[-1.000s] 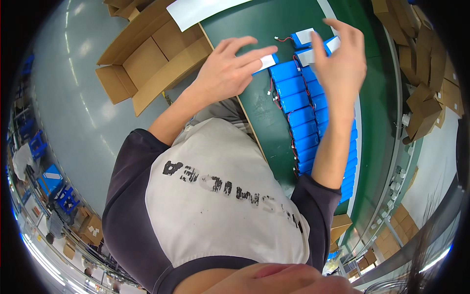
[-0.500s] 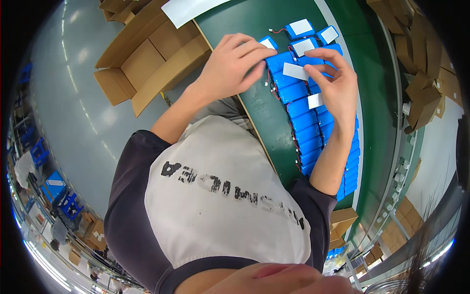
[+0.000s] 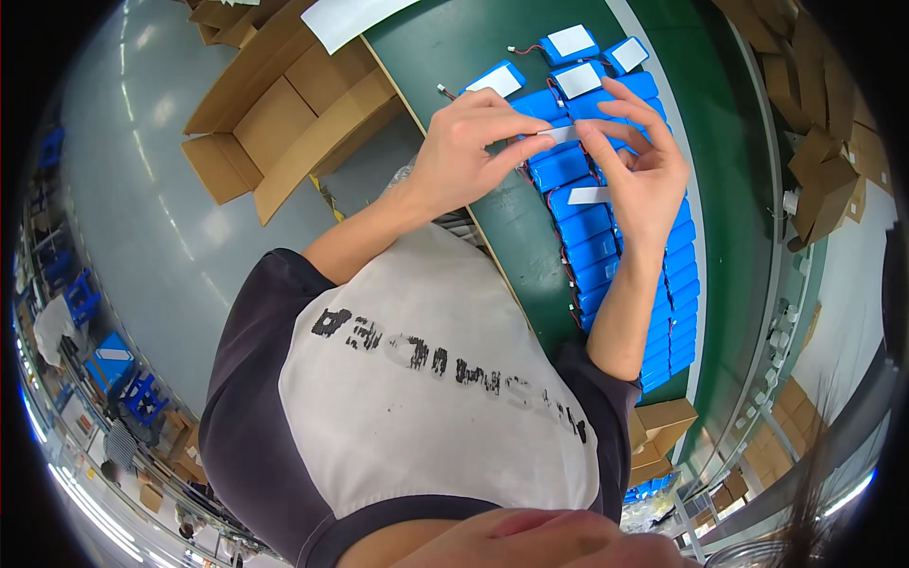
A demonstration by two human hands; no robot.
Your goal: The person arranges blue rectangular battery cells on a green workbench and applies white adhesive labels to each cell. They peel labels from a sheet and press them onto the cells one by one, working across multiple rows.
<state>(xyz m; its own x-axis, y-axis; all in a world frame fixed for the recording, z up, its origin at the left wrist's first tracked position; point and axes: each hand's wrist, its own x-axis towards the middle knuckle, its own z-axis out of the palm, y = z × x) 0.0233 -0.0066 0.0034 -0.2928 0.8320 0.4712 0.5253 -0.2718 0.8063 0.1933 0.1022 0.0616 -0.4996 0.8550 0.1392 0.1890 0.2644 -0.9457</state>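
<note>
Between my two hands a small white label (image 3: 561, 134) is stretched over the blue battery packs. My left hand (image 3: 469, 142) pinches its left end between thumb and forefinger. At the other end, my right hand (image 3: 639, 156) has thumb and forefinger on it, the other fingers raised. Beneath lie rows of blue battery packs (image 3: 585, 225) with thin red and black leads. Another white label (image 3: 587, 195) shows beside my right palm; whether it rests on a pack or hangs from the hand, I cannot tell. A white-labelled battery pack (image 3: 578, 79) lies just beyond my fingers.
More labelled packs (image 3: 569, 41) lie at the far end of the green table (image 3: 492, 227), one labelled pack (image 3: 499, 79) beyond my left hand. An open cardboard box (image 3: 284, 118) stands left of the table. Further cartons (image 3: 824, 180) are at the right.
My left hand has taken hold of the label's left end, which only my right hand held before. The label has turned more level. The labelled pack beyond my left hand now shows more fully.
</note>
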